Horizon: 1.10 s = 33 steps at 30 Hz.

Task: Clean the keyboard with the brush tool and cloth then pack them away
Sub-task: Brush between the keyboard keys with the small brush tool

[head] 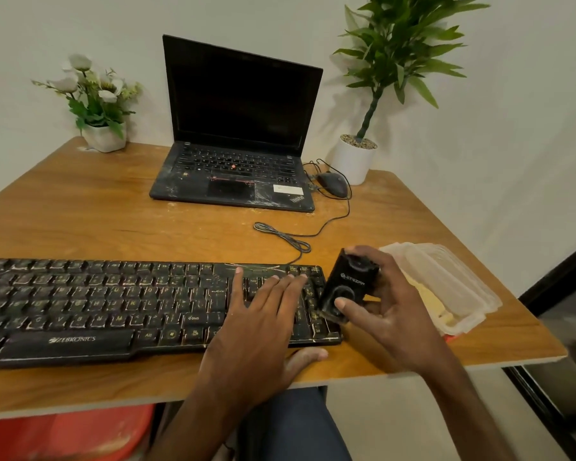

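Observation:
A dusty black keyboard [113, 304] lies across the near part of the wooden table [80, 211]. My left hand [260, 314] rests flat on its right end, fingers spread over the keys and thumb on the table edge. My right hand [383, 307] grips a black block-shaped brush tool [348, 287], tilted, its lower end touching the keyboard's right edge. A clear plastic container [453, 287] with a yellow cloth [429, 297] inside sits just right of my right hand.
An open black laptop [236, 138] stands at the back centre, with a wired mouse [332, 184] to its right and its cable looping toward the keyboard. A white flower pot [104, 136] is back left, a green plant pot [353, 161] back right. The table's right edge is near the container.

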### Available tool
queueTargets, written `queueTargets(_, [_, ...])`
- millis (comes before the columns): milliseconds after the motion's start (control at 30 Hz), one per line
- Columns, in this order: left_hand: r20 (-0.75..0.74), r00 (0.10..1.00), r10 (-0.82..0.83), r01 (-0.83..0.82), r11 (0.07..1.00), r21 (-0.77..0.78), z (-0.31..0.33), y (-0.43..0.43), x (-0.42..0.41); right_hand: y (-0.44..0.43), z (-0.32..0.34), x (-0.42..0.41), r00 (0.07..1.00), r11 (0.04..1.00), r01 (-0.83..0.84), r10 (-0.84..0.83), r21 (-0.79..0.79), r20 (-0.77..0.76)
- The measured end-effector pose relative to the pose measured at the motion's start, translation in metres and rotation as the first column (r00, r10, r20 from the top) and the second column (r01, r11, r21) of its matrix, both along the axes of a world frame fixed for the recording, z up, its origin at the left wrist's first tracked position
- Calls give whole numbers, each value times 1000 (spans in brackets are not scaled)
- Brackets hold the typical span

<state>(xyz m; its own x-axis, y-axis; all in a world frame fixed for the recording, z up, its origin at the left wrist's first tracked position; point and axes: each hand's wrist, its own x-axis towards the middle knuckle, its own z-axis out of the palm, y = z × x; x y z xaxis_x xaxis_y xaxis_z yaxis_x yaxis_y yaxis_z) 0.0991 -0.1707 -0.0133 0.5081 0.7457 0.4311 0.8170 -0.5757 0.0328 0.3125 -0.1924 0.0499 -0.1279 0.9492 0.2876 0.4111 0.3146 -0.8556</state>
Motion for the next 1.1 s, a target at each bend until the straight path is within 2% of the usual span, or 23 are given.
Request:
queueTargets(100, [-3,1000,4,-4,1000,11,-1,2,-1,18,0,-9,999,999,35,-34,23,-34])
queueTargets(200, [-10,1000,19,-19,999,27,-1,2,0,18,-1,-6,1000,999,27,-27,30,0])
queueTargets(400, [-7,999,44,-44,998,43,0,2,1,-7,1,14,975,976,-216,215,-25,-48])
queueTargets(533, [-16,999,47,-46,997,64,1,-1,1,32,7,-4,990,991,-116,110,63,93])
queueTargets(667, [-2,999,52,-52,996,70,3,-1,0,44,8,-7,992,992,-91,83,85,95])
queueTargets(733, [9,999,50,-51,997,63,3,-1,1,23,5,4,991,991,-131,130,33,43])
queueTargets(800, [16,999,43,-44,997,59,3,-2,0,-3,0,15,970,970,-241,241,3,-30])
queueTargets(867, [8,999,40,-40,998,53,4,-1,0,-16,-3,17,956,956,-293,293,18,-28])
queueTargets(1000, [10,999,31,-31,999,12,6,-3,0,1,-3,13,982,968,-82,38,237,185])
queueTargets(1033, [13,999,30,-30,1000,5,6,-3,0,3,-5,13,981,960,-35,-20,279,192])
queueTargets(1100, [16,999,32,-32,999,-12,6,-3,0,-4,-11,13,997,962,-12,-10,273,80])
